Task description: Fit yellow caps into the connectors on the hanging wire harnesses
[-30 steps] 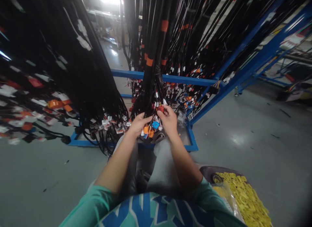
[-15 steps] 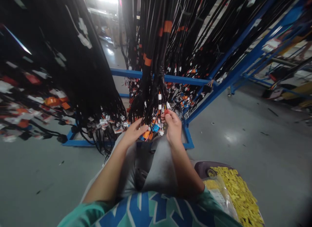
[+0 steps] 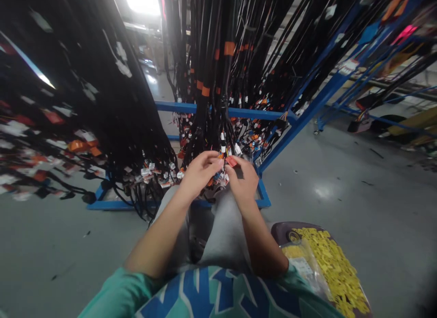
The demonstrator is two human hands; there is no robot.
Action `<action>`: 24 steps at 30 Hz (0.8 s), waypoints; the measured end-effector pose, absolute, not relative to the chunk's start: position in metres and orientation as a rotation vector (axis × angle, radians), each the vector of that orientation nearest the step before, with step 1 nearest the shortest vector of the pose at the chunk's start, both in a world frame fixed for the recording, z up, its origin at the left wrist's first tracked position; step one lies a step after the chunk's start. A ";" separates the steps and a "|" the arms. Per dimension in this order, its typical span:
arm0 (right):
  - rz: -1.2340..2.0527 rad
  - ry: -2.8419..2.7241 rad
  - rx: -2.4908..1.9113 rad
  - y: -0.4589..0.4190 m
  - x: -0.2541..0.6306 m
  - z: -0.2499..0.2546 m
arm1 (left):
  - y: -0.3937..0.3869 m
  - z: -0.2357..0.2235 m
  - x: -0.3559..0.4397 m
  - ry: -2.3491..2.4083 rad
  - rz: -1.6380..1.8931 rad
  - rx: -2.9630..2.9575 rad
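Note:
Black wire harnesses [image 3: 218, 72] with orange tape bands hang from a blue rack, and their ends carry several white, red and orange connectors. My right hand [image 3: 244, 182] pinches a small red connector [image 3: 231, 161] at the bottom of one bundle. Fingers curled, my left hand [image 3: 199, 170] touches the same cluster of connectors from the left, its fingertips meeting the right hand's. What the left fingers grip is hidden among the wires. Both hands are over my grey-trousered knees.
The blue rack frame [image 3: 239, 112] crosses behind the hands and slants up to the right. More harnesses [image 3: 85, 108] hang at the left. A dark tub of small yellow parts [image 3: 336, 268] sits by my right side. The grey floor [image 3: 358, 190] stretches to the right.
My left hand has risen from the lower orange and blue connectors up to the red connector held by the right hand. The view has shifted slightly.

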State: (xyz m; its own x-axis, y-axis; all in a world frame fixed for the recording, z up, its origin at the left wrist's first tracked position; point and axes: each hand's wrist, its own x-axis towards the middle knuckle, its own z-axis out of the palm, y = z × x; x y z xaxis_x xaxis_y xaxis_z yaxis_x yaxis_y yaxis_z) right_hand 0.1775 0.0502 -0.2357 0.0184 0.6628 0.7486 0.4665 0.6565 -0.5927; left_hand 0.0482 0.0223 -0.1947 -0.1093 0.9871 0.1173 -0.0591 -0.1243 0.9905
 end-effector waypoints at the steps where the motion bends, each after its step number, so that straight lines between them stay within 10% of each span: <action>1: 0.164 -1.645 -0.940 0.050 0.177 -0.235 | 0.029 -0.193 0.054 1.110 1.388 1.148; 10: 0.391 -1.549 -1.062 0.036 0.237 -0.241 | 0.048 -0.186 0.064 0.975 1.292 1.009; 24: 0.550 -1.247 -2.637 -0.194 0.481 -0.364 | 0.056 -0.175 0.082 0.900 1.405 1.038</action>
State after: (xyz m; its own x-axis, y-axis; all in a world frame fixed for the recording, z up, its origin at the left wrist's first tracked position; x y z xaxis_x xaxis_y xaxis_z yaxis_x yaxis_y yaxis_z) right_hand 0.4813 -0.1944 -0.3645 0.5815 0.7727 -0.2546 0.7088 -0.6348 -0.3077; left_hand 0.0817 0.0558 -0.1751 0.0020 0.9950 0.0995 -0.3255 -0.0935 0.9409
